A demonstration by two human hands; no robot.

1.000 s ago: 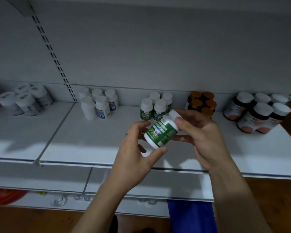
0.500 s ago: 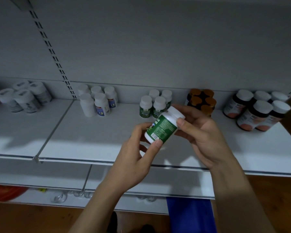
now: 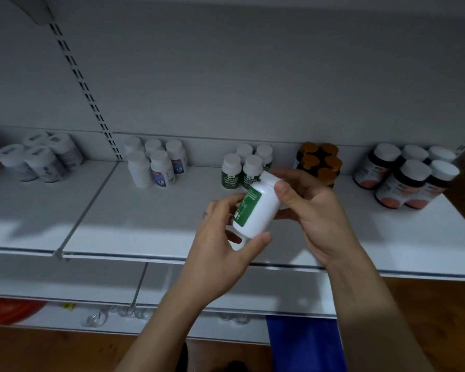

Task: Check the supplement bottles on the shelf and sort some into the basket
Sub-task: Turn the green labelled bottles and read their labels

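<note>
Green-label bottle (image 3: 255, 208) tilted over the shelf (image 3: 145, 226): left hand (image 3: 220, 251) pinches its base, right hand (image 3: 314, 216) curls round the cap end, a two-point grip judged for label reading

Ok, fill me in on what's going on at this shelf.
A person holds a white, green-labelled bottle in both hands in front of the shelf, tilted: the left hand grips its base, the right hand its cap end. The label faces mostly left. Four matching bottles stand behind it on the shelf.
</note>
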